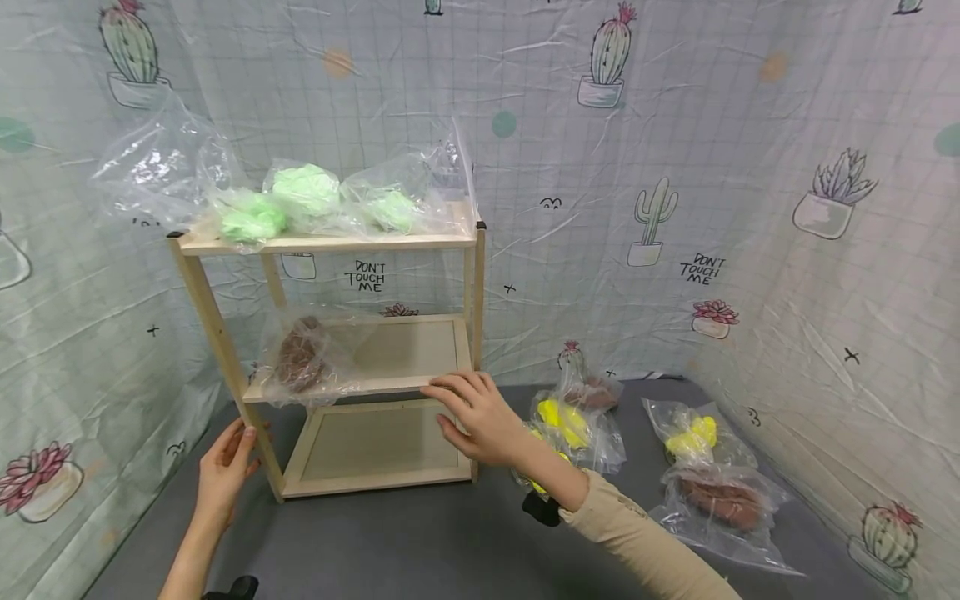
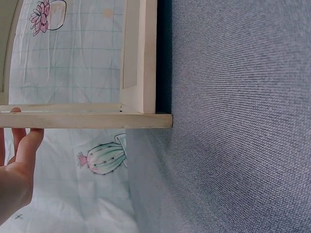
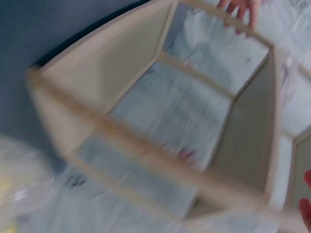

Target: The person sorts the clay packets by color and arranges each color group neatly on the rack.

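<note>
A three-tier wooden shelf rack (image 1: 337,244) stands on the grey table. My left hand (image 1: 222,467) holds its left front post low down, the thumb at the near side and fingertips reaching behind; in the left wrist view this hand (image 2: 19,170) meets the post (image 2: 87,120). My right hand (image 1: 480,417) is by the right end of the middle shelf, fingers loosely bent and nothing in them. On that shelf sits a clear bag with a brown lump (image 1: 302,354). Light-green bagged lumps (image 1: 306,190) lie on the top shelf.
On the table to the right lie clear bags with yellow pieces (image 1: 564,422), another yellow bagged piece (image 1: 692,437) and a brown bagged piece (image 1: 723,500). A cactus-print sheet (image 1: 540,275) hangs around the table. The right wrist view is blurred.
</note>
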### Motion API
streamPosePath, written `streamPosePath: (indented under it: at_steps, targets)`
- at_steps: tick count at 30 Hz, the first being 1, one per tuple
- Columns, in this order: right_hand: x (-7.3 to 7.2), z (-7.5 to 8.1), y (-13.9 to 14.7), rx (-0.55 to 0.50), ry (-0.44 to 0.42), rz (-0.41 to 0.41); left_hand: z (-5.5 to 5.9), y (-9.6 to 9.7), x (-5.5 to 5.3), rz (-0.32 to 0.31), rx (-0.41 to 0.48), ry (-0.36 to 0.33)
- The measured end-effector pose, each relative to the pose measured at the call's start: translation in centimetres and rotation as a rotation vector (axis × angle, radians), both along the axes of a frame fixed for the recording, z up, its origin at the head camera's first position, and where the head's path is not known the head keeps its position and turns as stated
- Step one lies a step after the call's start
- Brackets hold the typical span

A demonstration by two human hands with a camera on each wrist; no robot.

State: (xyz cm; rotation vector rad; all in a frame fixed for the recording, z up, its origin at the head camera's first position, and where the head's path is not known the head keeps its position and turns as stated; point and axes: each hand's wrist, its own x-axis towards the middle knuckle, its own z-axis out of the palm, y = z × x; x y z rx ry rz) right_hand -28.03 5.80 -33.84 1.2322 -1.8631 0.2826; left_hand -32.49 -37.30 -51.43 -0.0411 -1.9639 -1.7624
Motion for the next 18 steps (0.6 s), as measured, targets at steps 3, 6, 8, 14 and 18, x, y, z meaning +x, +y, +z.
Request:
streamPosePath:
  at_steps: [3, 6, 8, 14, 18]
  targets:
    - [-0.6, -1.1, 2.8, -0.084, 0.003, -0.001, 0.0, -0.1, 0.0, 0.016, -0.014, 0.000]
    - [-1.5, -2.3, 5.6, -0.150, 0.007, -0.035, -0.1, -0.1, -0.1, 0.017, -0.009, 0.002]
    - [-2.2, -3.2, 7.4, -0.187, 0.008, -0.061, -0.2, -0.1, -0.2, 0.011, -0.003, 0.002]
    - [-4.5, -5.8, 12.8, -0.194, -0.059, -0.230, -0.4, -0.1, -0.4, 0.033, -0.040, -0.025]
    - [-6.3, -7.7, 15.6, -0.160, -0.126, -0.378, 2.3, 1.7, 1.7, -0.023, -0.015, 0.002]
